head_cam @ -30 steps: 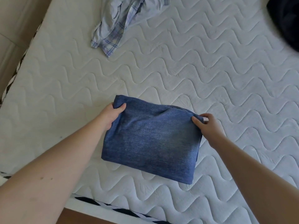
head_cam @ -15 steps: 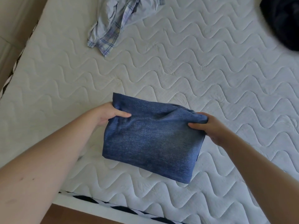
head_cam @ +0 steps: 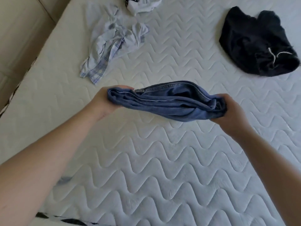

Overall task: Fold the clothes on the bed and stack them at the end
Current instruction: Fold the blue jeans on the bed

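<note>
The folded blue jeans [head_cam: 164, 103] hang in the air above the white quilted mattress [head_cam: 162, 168], seen edge-on with the layers showing. My left hand [head_cam: 101, 103] grips their left end and my right hand [head_cam: 228, 110] grips their right end. A crumpled light blue plaid shirt [head_cam: 112, 41] lies at the back left of the mattress. A crumpled black garment with a white drawstring [head_cam: 257, 43] lies at the back right.
A white crumpled garment with black print [head_cam: 143, 4] lies at the top edge. A beige wall or headboard [head_cam: 21, 30] runs along the left side of the bed. A black-and-white striped trim [head_cam: 65, 221] marks the near mattress edge.
The jeans lay flat on the mattress with both hands at their far corners. Now both hands have lifted them off the bed and carried them forward, and the view has tilted up.
</note>
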`<state>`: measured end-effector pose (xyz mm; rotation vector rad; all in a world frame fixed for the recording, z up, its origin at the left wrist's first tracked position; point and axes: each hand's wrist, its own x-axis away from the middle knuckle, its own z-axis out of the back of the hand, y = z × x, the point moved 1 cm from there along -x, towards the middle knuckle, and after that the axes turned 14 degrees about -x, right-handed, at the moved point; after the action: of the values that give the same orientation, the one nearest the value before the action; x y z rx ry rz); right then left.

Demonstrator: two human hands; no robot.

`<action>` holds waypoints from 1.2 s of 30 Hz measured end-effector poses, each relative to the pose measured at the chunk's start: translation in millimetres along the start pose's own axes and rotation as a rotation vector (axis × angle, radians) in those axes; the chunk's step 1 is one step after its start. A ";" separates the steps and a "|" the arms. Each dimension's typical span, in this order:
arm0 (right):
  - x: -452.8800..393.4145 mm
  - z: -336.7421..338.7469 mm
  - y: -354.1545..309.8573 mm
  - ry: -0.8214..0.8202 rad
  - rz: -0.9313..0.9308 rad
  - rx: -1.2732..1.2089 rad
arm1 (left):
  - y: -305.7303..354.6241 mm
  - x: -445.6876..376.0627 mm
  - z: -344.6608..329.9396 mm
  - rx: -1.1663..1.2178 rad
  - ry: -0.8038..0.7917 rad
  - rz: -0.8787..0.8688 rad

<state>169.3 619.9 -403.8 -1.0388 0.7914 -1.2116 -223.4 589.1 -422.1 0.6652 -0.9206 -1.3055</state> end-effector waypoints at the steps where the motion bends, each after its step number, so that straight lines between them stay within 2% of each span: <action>1: 7.6 -1.5 8.7 0.038 0.009 0.032 | -2.5 2.9 -7.8 -0.052 0.021 -0.035; 3: 28.2 -8.6 32.3 0.110 -0.009 0.098 | -16.0 15.7 -28.4 -0.207 0.037 -0.112; 5: 54.7 -20.0 61.4 0.139 -0.012 0.138 | -39.0 37.9 -52.3 -0.234 0.005 -0.119; 8: 102.3 -42.7 101.1 0.104 0.093 0.266 | -79.7 78.9 -87.3 -0.078 -0.070 0.016; 10: 132.6 -54.9 121.9 0.068 0.117 0.362 | -103.0 105.4 -103.7 0.016 -0.059 0.141; 11: 145.2 -59.2 131.8 0.039 0.107 0.410 | -113.8 116.6 -109.9 -0.015 -0.058 0.168; 14: 174.7 -68.4 156.7 -0.100 0.057 0.570 | -138.4 142.0 -122.9 -0.356 -0.097 0.116; 15: 181.2 -69.1 160.7 -0.141 0.038 0.590 | -142.5 147.7 -125.6 -0.392 -0.100 0.118; 18: 188.5 -64.9 163.1 -0.179 0.009 0.560 | -142.8 156.0 -124.9 -0.459 0.046 0.177; 20: 182.5 -61.5 157.1 -0.101 -0.042 0.472 | -136.2 151.7 -122.5 -0.548 0.195 0.189; 22: 170.0 -61.2 152.5 0.030 -0.166 0.339 | -125.9 138.5 -124.4 -0.522 0.249 0.195; 24: 152.1 -63.6 150.7 0.134 -0.332 0.220 | -113.3 118.8 -134.9 -0.339 0.165 0.343; 27: 117.7 -70.3 151.5 0.114 -0.666 -0.107 | -101.9 84.6 -151.3 -0.166 0.012 0.570; 29: 100.6 -74.8 155.3 0.082 -0.742 -0.171 | -99.0 66.4 -154.3 -0.094 -0.031 0.676; 32: 85.0 -78.0 163.5 0.096 -0.773 -0.090 | -97.7 52.2 -155.5 -0.023 -0.117 0.652; 36: 69.9 -82.2 167.6 0.129 -0.783 0.063 | -101.3 54.4 -144.8 -0.022 0.009 0.495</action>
<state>167.3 539.6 -586.2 -1.2749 0.4329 -1.9661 -149.5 506.2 -569.8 0.3896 -0.9853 -0.8685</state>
